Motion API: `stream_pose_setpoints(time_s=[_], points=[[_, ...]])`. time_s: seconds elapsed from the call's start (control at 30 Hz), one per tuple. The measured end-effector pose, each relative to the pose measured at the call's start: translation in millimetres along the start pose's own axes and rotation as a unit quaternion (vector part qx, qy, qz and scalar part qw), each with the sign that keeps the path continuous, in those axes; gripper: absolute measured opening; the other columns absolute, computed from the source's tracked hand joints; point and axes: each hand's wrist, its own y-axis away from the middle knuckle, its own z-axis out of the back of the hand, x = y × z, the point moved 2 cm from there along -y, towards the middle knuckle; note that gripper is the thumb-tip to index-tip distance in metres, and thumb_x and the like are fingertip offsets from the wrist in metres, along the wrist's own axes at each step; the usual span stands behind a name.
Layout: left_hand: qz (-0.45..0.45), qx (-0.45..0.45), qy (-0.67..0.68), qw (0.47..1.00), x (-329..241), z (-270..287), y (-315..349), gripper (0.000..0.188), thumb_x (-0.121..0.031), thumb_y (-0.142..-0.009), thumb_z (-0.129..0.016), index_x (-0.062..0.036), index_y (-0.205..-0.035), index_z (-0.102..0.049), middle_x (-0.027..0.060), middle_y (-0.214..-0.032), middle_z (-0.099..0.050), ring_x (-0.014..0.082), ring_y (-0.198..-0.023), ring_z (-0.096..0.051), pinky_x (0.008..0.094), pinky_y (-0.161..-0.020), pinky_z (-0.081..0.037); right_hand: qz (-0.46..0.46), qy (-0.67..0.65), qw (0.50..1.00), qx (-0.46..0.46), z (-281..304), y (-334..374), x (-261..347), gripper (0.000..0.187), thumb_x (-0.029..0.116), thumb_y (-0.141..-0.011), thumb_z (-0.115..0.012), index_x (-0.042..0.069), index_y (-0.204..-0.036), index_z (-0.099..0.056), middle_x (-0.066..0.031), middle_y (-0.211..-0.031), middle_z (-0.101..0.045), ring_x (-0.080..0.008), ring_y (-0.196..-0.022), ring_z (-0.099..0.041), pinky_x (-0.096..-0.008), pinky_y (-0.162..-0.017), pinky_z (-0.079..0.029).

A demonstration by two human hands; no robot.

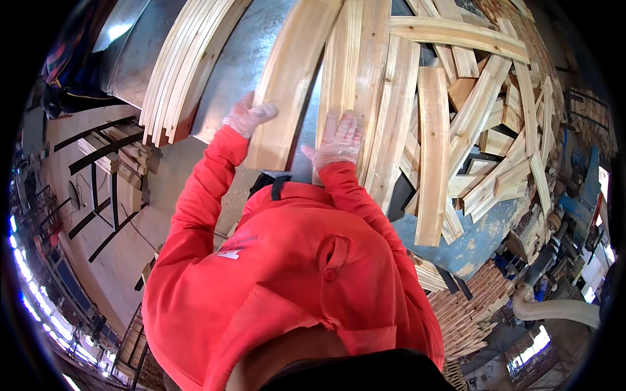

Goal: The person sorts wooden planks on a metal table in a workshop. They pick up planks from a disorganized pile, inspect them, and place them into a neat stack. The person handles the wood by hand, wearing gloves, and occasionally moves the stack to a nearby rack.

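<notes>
My left hand (250, 117), in a thin clear glove, grips the left edge of a pale wooden board (285, 85) near its close end, the thumb over its top face. That board lies slightly apart from the boards to its right. My right hand (339, 138), gloved the same way, rests flat with fingers spread on a narrower wooden board (340, 72). Close beside it lie a knotty board (373, 65) and another board (393, 104). The far ends of several boards run out of view.
A metal table (225, 81) carries the wood. At its left stands a neat row of boards (189, 58); at its right is a jumbled heap of offcuts and boards (482, 124). Black metal frames (98, 166) stand at left on the floor. Stacked slats (466, 313) sit at lower right.
</notes>
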Motion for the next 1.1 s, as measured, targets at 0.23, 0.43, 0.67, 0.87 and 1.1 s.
stream_pose_setpoints(time_s=[0.23,0.43,0.67,0.87,1.1], points=[[0.026,-0.136,-0.423,0.895,-45,45,31,0.09,-0.047,-0.072,-0.078,0.0036,-0.136,-0.042,0.024,-0.124,-0.061,0.034,-0.115,-0.06,0.0389,-0.099,-0.046,-0.045,-0.525,0.85,-0.016,23,-33,-32,0.093,0.019,-0.074,-0.066,0.007,-0.153,-0.02,-0.0267,-0.153,-0.026,-0.0403,-0.139,-0.033,-0.0421,-0.106,-0.039],[0.168,-0.11,-0.507,0.838,-54,36,34,0.1,-0.056,-0.072,-0.073,-0.0001,-0.144,-0.033,0.0228,-0.138,-0.051,0.0352,-0.123,-0.054,0.0393,-0.102,-0.044,-0.059,-0.892,0.443,0.064,20,-90,-28,0.057,0.004,-0.076,-0.064,-0.003,-0.131,-0.051,-0.0155,-0.112,-0.065,-0.0245,-0.097,-0.064,-0.0336,-0.084,-0.054],[0.188,-0.129,-0.517,0.825,-65,37,36,0.093,-0.052,-0.074,-0.07,-0.0049,-0.145,-0.033,0.0224,-0.135,-0.053,0.0349,-0.119,-0.057,0.0404,-0.1,-0.045,-0.111,-0.722,0.683,0.012,-21,-128,-22,0.049,-0.006,-0.081,-0.058,-0.003,-0.13,-0.049,-0.0132,-0.116,-0.061,-0.0202,-0.099,-0.061,-0.0292,-0.085,-0.051],[0.017,-0.233,-0.571,0.787,-59,80,36,0.09,-0.043,-0.072,-0.077,-0.0063,-0.143,-0.035,0.0225,-0.123,-0.06,0.036,-0.109,-0.062,0.0439,-0.091,-0.049,-0.111,-0.777,0.618,-0.041,-8,-96,-34,0.057,-0.005,-0.084,-0.054,-0.002,-0.14,-0.043,-0.011,-0.126,-0.058,-0.0198,-0.112,-0.057,-0.0296,-0.092,-0.049],[-0.257,-0.389,-0.631,0.62,-60,78,40,0.081,-0.033,-0.072,-0.081,-0.0036,-0.139,-0.045,0.0213,-0.113,-0.06,0.0344,-0.098,-0.061,0.0463,-0.081,-0.052,-0.069,-0.841,0.536,-0.024,41,-78,-6,0.052,0.003,-0.086,-0.057,0.002,-0.138,-0.048,-0.0124,-0.123,-0.061,-0.0252,-0.108,-0.063,-0.035,-0.095,-0.052]])
